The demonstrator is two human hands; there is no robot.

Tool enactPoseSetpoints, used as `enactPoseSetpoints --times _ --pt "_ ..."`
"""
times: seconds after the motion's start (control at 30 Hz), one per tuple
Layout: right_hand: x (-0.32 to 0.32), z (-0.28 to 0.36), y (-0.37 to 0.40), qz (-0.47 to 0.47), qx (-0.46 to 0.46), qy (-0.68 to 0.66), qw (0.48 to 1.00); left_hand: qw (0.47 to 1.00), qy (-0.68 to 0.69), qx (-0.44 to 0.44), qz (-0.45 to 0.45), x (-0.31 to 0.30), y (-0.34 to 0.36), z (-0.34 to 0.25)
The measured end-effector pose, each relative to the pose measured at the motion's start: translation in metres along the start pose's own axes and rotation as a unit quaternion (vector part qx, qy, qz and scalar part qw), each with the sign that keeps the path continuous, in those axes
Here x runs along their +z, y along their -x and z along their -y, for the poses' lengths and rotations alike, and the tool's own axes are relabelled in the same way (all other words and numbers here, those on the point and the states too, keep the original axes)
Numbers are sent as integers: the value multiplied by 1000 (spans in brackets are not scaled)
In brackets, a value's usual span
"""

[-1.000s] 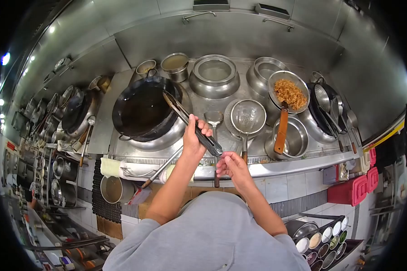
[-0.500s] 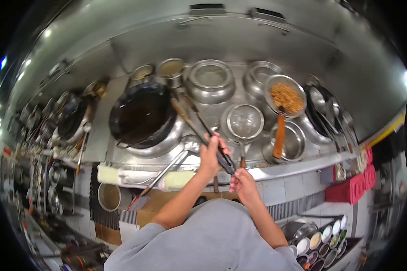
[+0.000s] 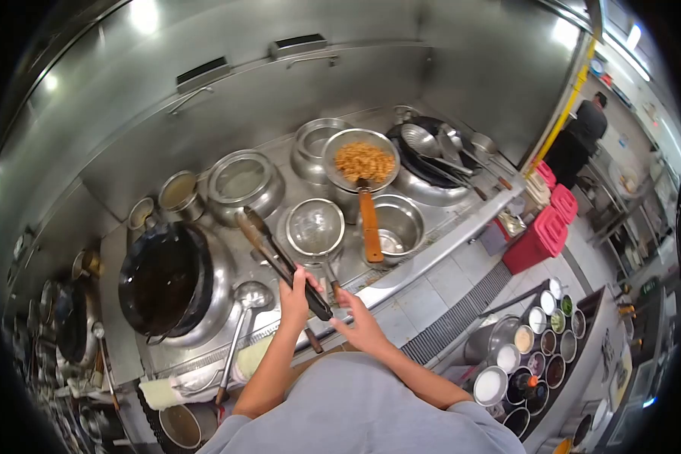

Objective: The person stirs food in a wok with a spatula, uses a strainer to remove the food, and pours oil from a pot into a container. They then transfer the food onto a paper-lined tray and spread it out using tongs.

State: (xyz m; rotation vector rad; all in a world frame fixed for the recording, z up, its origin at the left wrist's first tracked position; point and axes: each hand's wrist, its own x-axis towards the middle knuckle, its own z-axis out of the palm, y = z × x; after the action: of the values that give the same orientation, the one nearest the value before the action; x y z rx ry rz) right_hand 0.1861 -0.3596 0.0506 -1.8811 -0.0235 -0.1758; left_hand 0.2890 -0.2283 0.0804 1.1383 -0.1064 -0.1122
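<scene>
My left hand (image 3: 295, 299) is closed around a pair of long tongs (image 3: 278, 257) with black handles and brownish tips. The tips point up and away, and the two arms lie close together. Beside the handle end is my right hand (image 3: 359, 321), its fingers apart and holding nothing. Beyond the hands, a round mesh strainer (image 3: 315, 225) rests with its handle toward me. To its right, a wooden-handled strainer (image 3: 369, 227) holds fried golden-brown food (image 3: 365, 161). A steel pot (image 3: 398, 227) sits partly beneath its handle.
A black wok (image 3: 166, 276) with dark liquid stands on the left burner, a ladle (image 3: 251, 296) beside it. Lidless steel pots (image 3: 242, 185) line the back. Seasoning containers (image 3: 537, 340) and red bins (image 3: 533, 246) are at right. A person (image 3: 579, 136) stands far off.
My view has turned right. My right hand has come away from the tongs' handle end and its fingers have opened. The tongs' arms have come together in my left hand.
</scene>
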Motion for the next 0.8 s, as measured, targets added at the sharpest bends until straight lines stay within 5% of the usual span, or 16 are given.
enactPoseSetpoints --times 0.07,0.27,0.5,0.63,0.8 --pt "-11 21 -5 -16 -96 110 989 992 -112 45 44 6 8 13" --pt "-2 42 -10 -8 -85 52 995 971 -129 128 152 28 32 9" --pt "11 62 -5 -31 -17 48 998 974 -129 84 165 7 39 5" --pt "5 31 -7 -63 -44 25 997 958 -102 23 266 9 34 8" --pt "-55 41 -21 -90 29 38 995 952 -140 16 272 11 14 27"
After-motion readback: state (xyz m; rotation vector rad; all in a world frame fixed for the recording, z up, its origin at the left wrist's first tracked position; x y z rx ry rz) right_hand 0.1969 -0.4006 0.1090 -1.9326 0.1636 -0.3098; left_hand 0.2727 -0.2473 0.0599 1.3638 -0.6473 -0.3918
